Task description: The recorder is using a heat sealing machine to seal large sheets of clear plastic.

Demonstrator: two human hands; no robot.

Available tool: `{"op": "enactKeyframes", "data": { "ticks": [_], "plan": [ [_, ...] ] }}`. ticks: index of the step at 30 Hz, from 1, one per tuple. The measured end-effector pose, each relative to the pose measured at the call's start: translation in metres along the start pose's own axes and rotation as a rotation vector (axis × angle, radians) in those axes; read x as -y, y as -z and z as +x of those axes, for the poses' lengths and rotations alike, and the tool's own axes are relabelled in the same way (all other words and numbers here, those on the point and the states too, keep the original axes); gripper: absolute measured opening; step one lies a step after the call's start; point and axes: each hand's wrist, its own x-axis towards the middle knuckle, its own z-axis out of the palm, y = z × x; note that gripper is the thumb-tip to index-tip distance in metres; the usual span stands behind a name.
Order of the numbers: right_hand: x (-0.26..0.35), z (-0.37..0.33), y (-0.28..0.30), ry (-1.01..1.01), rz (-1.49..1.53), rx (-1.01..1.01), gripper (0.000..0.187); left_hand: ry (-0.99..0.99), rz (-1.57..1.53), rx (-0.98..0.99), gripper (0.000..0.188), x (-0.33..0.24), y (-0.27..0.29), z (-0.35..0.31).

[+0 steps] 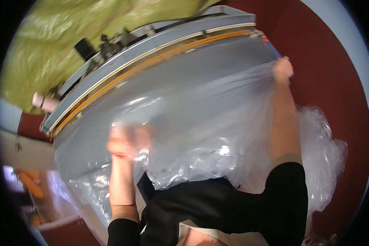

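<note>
A wide sheet of clear plastic film [209,98] spreads over a grey table surface in front of me. My right hand [283,69], arm stretched out, is closed on the film at the table's far right corner, and taut creases run from it toward the left. My left hand [123,142] is over the film, left of the middle, smeared by motion. Its fingers cannot be made out, nor whether they hold the film. Crumpled, shiny film lies close against my body.
A long grey metal machine bar [151,43] with an orange strip [160,56] borders the table's far side. A pink cylinder [45,102] lies at its left end. Yellow-green sheeting [49,45] lies beyond. Bunched film [322,160] hangs at the right over the dark red floor [336,90].
</note>
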Motion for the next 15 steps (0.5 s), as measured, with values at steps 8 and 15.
{"op": "enactKeyframes", "data": {
  "ticks": [8,15],
  "plan": [
    [0.008,-0.009,0.0,0.06,-0.062,-0.019,0.029,-0.502,-0.108,-0.696,0.08,-0.097,0.025,-0.134],
    [0.006,-0.01,0.001,0.093,0.013,0.007,0.031,-0.37,-0.116,-0.659,0.05,-0.124,0.004,-0.16]
  ]
}}
